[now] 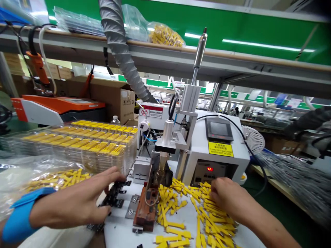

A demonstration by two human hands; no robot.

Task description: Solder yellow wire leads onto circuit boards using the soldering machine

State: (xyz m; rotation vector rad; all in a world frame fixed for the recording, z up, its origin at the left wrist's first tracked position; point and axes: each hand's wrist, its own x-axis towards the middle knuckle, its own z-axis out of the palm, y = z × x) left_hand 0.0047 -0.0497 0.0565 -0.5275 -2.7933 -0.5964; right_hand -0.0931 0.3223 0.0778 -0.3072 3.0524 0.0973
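My left hand [77,199], a blue band [27,210] on its wrist, hovers at or touches a cluster of small black parts [116,193]; its thumb and fingers are spread apart. My right hand [226,194] is curled down at the far right of a loose pile of flat yellow tabbed pieces [214,220]. Its fingertips are hidden, so what they grip is unclear. Between the hands stands a bench press with a metal cylinder [168,132] above a reddish-brown fixture block [145,210].
Clear trays [90,156] of yellow pieces stack at left, behind a plastic bag [64,179] of more. The white machine housing [191,165] has a screen and red digits. A grey hose [116,38] hangs from above. An orange-and-white machine [59,108] stands at back left.
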